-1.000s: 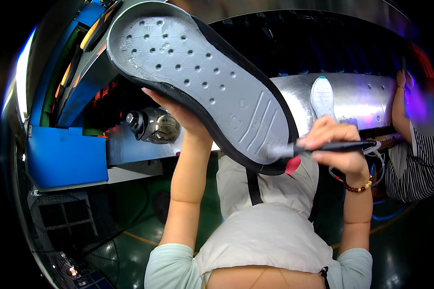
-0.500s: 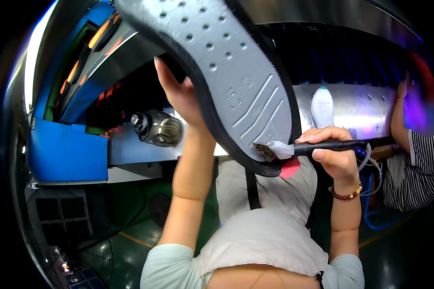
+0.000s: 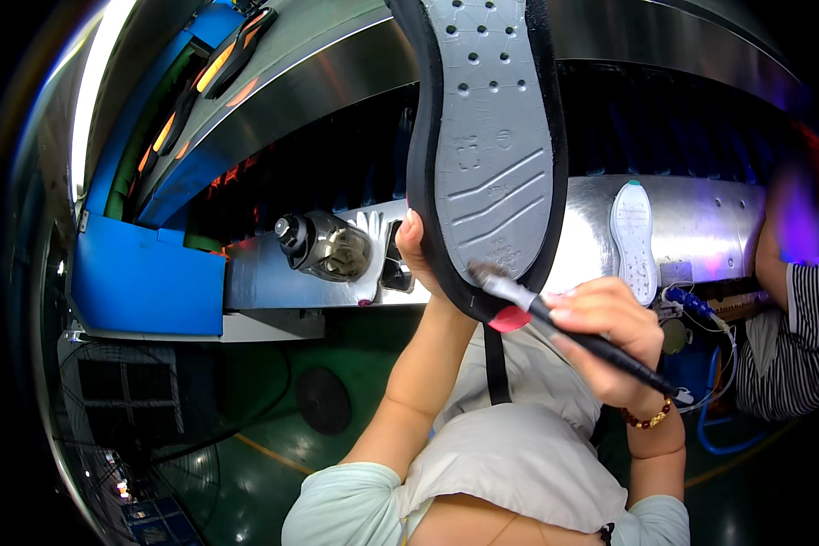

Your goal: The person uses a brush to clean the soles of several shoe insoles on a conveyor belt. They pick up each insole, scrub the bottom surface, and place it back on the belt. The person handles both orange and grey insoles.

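Note:
A large shoe sole [image 3: 496, 173] stands tilted up before me, grey and moulded with holes and slanted ridges inside a black rim. Its heel end points toward me and carries a pink-red tab [image 3: 510, 318]. My left hand [image 3: 416, 250] grips the rim at the left of the heel; the thumb shows and the other fingers are hidden behind it. Between the fingers of my right hand [image 3: 610, 332] is a brush [image 3: 516, 291] with a black handle and a whitish ferrule. Its dark bristles rest on or very close to the grey heel surface; I cannot tell which.
On the metal ledge lie a dark bottle [image 3: 337, 250], a white glove [image 3: 366, 278], a black flat object [image 3: 395, 268] and a white sole [image 3: 634, 241]. A blue machine panel [image 3: 150, 287] stands left. Orange-and-black soles [image 3: 232, 59] lie farther back. Another person's striped garment [image 3: 792, 350] shows right.
The sole has swung more upright and shifted right in the view. My left thumb now lies against its rim. The brush handle has tilted downward at its right end.

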`<state>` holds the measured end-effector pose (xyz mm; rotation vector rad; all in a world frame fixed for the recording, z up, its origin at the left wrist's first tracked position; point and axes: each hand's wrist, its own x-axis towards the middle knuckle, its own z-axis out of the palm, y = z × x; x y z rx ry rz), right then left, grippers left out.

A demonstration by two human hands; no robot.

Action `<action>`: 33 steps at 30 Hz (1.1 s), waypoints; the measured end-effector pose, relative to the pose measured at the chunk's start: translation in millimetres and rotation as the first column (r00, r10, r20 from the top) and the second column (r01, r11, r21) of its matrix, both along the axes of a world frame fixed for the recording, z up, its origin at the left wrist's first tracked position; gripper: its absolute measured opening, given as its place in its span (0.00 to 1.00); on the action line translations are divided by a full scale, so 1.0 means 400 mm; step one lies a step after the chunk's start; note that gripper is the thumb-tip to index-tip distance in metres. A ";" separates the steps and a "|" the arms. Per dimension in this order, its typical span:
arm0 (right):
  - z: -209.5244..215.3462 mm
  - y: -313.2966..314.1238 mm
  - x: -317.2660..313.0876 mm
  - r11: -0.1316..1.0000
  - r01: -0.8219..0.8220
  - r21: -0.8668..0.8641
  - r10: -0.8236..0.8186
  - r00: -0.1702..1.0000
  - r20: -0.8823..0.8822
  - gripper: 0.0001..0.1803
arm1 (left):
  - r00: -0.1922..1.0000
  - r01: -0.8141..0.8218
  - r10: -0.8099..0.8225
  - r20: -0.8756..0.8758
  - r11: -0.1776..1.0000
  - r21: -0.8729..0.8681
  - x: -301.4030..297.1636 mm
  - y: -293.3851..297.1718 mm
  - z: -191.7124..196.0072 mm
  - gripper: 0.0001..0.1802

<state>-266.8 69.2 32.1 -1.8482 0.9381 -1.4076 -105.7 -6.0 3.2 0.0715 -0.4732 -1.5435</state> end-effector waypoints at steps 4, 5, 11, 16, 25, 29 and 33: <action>-0.028 -0.014 -0.022 0.953 -0.231 0.197 0.121 0.884 0.451 0.14 | 0.969 0.208 -0.209 -0.128 0.978 -0.027 0.017 -0.018 -0.012 0.30; -0.037 -0.026 -0.026 0.996 -0.025 0.087 0.006 0.978 0.207 0.14 | 0.968 0.209 -0.213 -0.133 0.977 -0.042 0.011 -0.019 -0.009 0.30; -0.002 -0.037 -0.013 0.942 -0.322 0.093 0.293 0.927 0.235 0.13 | 0.979 0.202 -0.200 -0.035 0.978 0.050 0.015 -0.026 -0.002 0.31; -0.013 -0.094 -0.058 0.952 -0.293 0.085 0.285 0.954 0.093 0.12 | 0.997 0.072 -0.074 0.030 0.995 0.065 0.021 -0.044 0.013 0.22; -0.016 -0.075 -0.051 0.887 -0.443 0.131 0.440 0.896 0.058 0.12 | 0.973 0.231 -0.232 0.005 0.969 0.090 0.045 -0.058 0.022 0.20; -0.006 -0.078 -0.074 0.858 -0.473 0.200 0.401 0.860 0.315 0.12 | 0.970 0.214 -0.222 0.103 0.974 0.079 0.046 -0.059 0.023 0.20; -0.017 -0.089 -0.054 0.900 -0.387 0.198 0.389 0.921 0.034 0.10 | 0.919 0.380 -0.388 0.073 0.919 0.100 0.050 -0.080 0.022 0.19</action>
